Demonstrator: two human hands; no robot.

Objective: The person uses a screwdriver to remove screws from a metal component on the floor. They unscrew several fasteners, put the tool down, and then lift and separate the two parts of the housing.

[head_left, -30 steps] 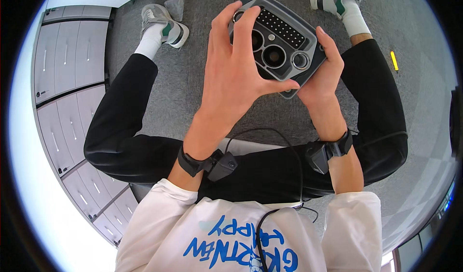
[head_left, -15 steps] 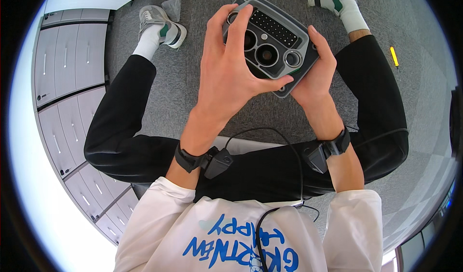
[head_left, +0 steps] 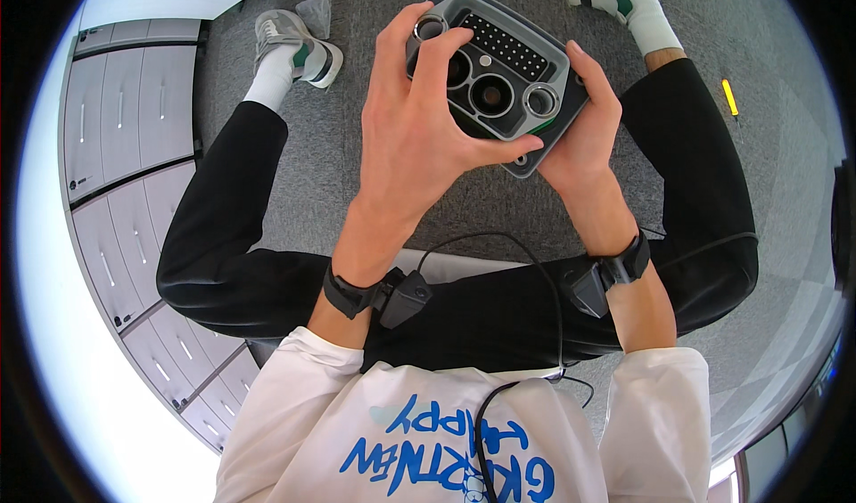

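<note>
A grey and black camera-like device (head_left: 506, 50) is held up between both my hands above the carpet. Its upper face carries a dotted panel, round lenses and metal rings, and its outline is a tilted rectangle. My left hand (head_left: 417, 119) lies across its left and near sides, thumb along the near edge, index finger bent onto the face by the dotted panel. My right hand (head_left: 584, 133) grips the right edge, its fingers partly hidden beneath. A thin green line shows at the near rim by my left thumb.
A yellow-handled screwdriver (head_left: 730, 98) lies on the carpet (head_left: 312, 177) right of my right leg. Clear plastic (head_left: 316, 14) lies by my left shoe. Grey cabinets (head_left: 132, 102) line the left side. A black cable (head_left: 544, 280) runs between my wrist-worn units.
My left index finger has bent from nearly straight to curled, its tip now by the dotted panel. The left metal ring is more exposed. The device has shifted slightly left.
</note>
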